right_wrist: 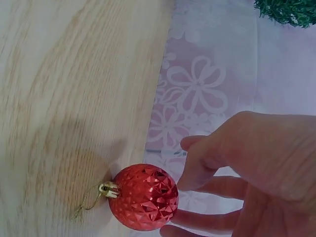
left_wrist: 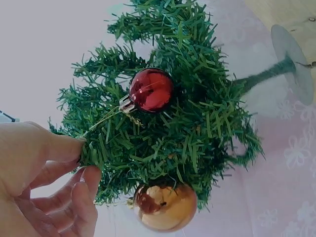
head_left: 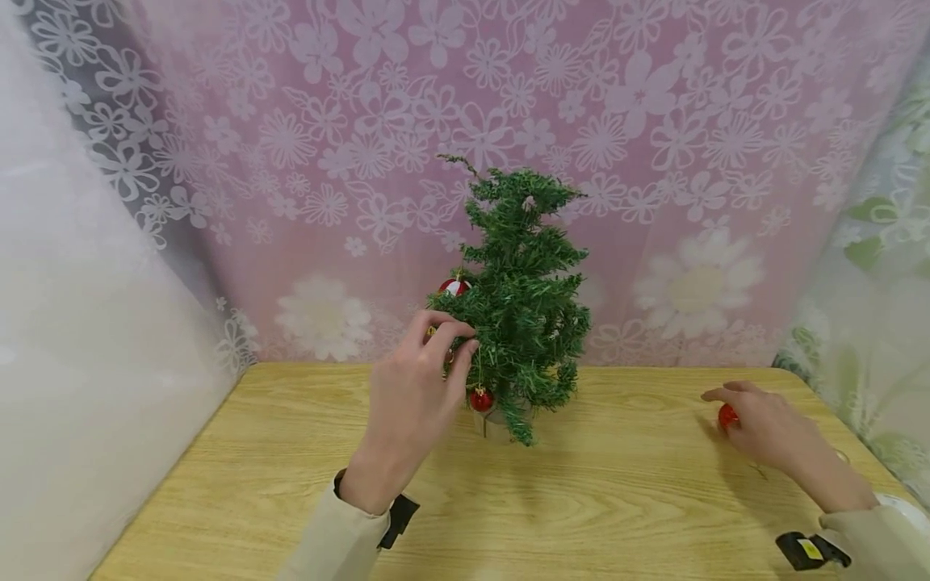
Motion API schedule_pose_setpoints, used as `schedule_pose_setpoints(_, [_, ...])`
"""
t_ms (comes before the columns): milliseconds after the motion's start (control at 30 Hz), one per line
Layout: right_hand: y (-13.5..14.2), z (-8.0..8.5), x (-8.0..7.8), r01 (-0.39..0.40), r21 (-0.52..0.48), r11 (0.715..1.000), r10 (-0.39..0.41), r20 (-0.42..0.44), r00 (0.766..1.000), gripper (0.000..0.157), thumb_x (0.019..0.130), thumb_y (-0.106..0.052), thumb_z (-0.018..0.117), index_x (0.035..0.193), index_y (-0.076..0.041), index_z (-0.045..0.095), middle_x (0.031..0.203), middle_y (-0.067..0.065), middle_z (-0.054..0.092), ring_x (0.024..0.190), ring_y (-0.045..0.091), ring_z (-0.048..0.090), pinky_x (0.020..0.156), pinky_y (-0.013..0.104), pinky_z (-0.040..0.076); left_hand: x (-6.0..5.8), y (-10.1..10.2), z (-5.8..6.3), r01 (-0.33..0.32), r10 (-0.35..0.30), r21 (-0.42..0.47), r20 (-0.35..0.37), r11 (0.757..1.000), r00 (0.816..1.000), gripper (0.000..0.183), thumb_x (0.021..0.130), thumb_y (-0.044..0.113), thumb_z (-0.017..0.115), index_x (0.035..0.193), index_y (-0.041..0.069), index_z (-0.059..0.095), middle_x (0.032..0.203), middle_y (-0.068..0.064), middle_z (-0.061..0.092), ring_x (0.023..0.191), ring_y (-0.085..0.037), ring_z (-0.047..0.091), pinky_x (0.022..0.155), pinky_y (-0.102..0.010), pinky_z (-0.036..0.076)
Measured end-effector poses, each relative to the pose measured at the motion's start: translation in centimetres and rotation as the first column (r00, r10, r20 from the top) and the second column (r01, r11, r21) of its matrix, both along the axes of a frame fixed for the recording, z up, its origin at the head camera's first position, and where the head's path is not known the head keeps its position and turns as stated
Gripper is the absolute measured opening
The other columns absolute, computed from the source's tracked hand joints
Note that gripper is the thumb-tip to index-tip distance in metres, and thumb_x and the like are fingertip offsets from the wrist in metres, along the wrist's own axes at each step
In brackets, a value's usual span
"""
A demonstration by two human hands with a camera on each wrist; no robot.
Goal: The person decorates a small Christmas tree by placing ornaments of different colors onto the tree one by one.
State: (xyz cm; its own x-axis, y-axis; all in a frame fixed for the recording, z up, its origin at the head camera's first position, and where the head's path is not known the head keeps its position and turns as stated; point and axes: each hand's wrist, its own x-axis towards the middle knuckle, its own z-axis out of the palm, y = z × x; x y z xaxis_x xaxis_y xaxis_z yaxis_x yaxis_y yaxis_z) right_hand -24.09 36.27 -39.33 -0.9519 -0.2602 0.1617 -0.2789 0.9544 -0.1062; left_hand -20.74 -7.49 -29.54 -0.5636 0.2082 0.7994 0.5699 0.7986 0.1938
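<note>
Red faceted bauble (head_left: 727, 415) on the table (head_left: 617, 492), your right hand (head_left: 777, 428) beside it

Head view: the bauble sits toward the table's right edge, partly hidden by your right hand; your left hand (head_left: 417, 387) pinches at the left side of a small green tree (head_left: 526, 298).

Left wrist view: your thumb and fingertip meet at a branch tip (left_wrist: 89, 157), where a gold thread (left_wrist: 101, 121) leads to a smooth red ball (left_wrist: 152, 90); a gold ball (left_wrist: 165, 208) shows nearby.

Right wrist view: your thumb and fingers are parted, relaxed, close beside the bauble; you cannot tell whether they touch it. Expect it light, hard-shelled, somewhat slippery, perhaps brittle and apt to roll. Hold its sides gently, or take the gold cap (right_wrist: 109, 189)
</note>
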Motion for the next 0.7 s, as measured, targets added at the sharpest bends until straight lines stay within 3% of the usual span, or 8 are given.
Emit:
schedule_pose_setpoints(67, [0.2, -0.1, 0.0, 0.006, 0.015, 1.0, -0.006, 0.008, 1.0, 0.04, 0.078, 0.007, 0.071, 0.118, 0.005, 0.069, 0.121, 0.04, 0.059, 0.092, 0.049, 0.065, 0.072, 0.057, 0.052, -0.1, -0.3, 0.0, -0.01, 0.01, 0.008, 0.012, 1.0, 1.0, 0.01, 0.099, 0.021, 0.07, 0.104, 0.015, 0.076, 0.107, -0.003, 0.068, 0.052, -0.008, 0.052, 0.043, -0.018, 0.031])
schedule_pose_setpoints(200, [0.7, -0.3, 0.0, 0.017, 0.054, 0.998, -0.018, 0.027, 0.999, 0.042, 0.075, 0.008, 0.073, 0.116, 0.003, 0.071, 0.117, 0.037, 0.063, 0.107, 0.055, 0.058, 0.085, 0.07, 0.042, -0.3, -0.8, 0.0, -0.025, 0.024, 0.027, 0.024, 0.999, 0.999, 0.01, 0.098, 0.02, 0.07, 0.104, 0.014, 0.075, 0.106, -0.004, 0.068, 0.059, -0.01, 0.062, 0.044, -0.018, 0.034])
schedule_pose_setpoints(333, [1.1, -0.4, 0.0, 0.016, 0.072, 0.997, -0.021, 0.07, 0.997, 0.041, 0.074, 0.009, 0.071, 0.115, 0.001, 0.072, 0.106, 0.027, 0.068, 0.1, 0.049, 0.061, 0.081, 0.063, 0.04, -0.5, -1.3, -0.1, -0.036, 0.035, 0.041, 0.028, 0.998, 0.999, 0.008, 0.098, 0.019, 0.071, 0.103, 0.014, 0.075, 0.105, -0.004, 0.068, 0.07, -0.012, 0.071, 0.045, -0.02, 0.041])
schedule_pose_setpoints(500, [1.7, -0.5, 0.2, 0.003, 0.084, 0.996, -0.016, 0.147, 0.989, 0.038, 0.078, 0.0, 0.076, 0.116, 0.0, 0.072, 0.093, 0.012, 0.07, 0.087, 0.037, 0.062, 0.077, 0.054, 0.037, -0.7, -2.1, -0.2, -0.062, 0.06, 0.04, 0.044, 0.997, 0.997, 0.008, 0.098, 0.019, 0.07, 0.102, 0.014, 0.075, 0.104, -0.004, 0.068, 0.074, -0.014, 0.071, 0.046, -0.023, 0.042])
schedule_pose_setpoints(700, [1.8, -0.6, 0.6, 0.019, 0.098, 0.995, -0.036, 0.171, 0.985, 0.042, 0.078, -0.015, 0.082, 0.116, -0.002, 0.072, 0.094, 0.012, 0.064, 0.084, 0.028, 0.054, 0.073, 0.045, 0.035, -1.0, -3.1, -0.2, -0.086, 0.082, 0.041, 0.083, 0.995, 0.993, 0.009, 0.099, 0.02, 0.069, 0.104, 0.014, 0.074, 0.108, -0.006, 0.067, 0.075, -0.015, 0.074, 0.042, -0.022, 0.038])
